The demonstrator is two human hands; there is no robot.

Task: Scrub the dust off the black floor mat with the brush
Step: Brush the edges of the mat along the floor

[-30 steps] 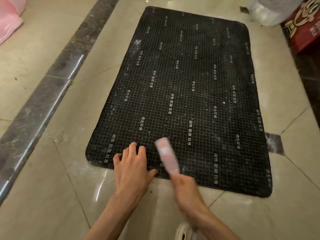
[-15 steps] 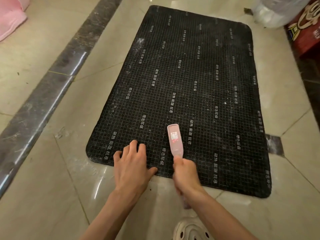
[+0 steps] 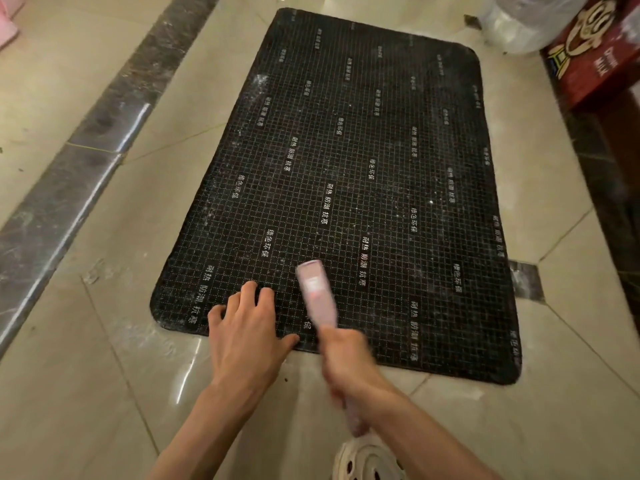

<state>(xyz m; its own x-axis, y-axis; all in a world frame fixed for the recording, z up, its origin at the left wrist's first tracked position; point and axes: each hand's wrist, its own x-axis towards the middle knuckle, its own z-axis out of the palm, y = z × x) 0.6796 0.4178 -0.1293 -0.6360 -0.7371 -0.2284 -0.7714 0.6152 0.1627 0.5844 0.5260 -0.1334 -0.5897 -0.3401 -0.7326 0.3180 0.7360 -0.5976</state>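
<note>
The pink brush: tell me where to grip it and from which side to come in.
Grip the pink brush by its narrow handle at the near end, coming from the near edge of the black floor mat, as the right hand does now. Its long body points away across the mat, the wider head far out. The left hand lies flat on the mat's edge.

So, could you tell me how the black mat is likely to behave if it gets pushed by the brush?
The black mat looks thin and flat, so probably floppy. On glossy tile it may slide, likely why the left hand pins its near edge.
</note>
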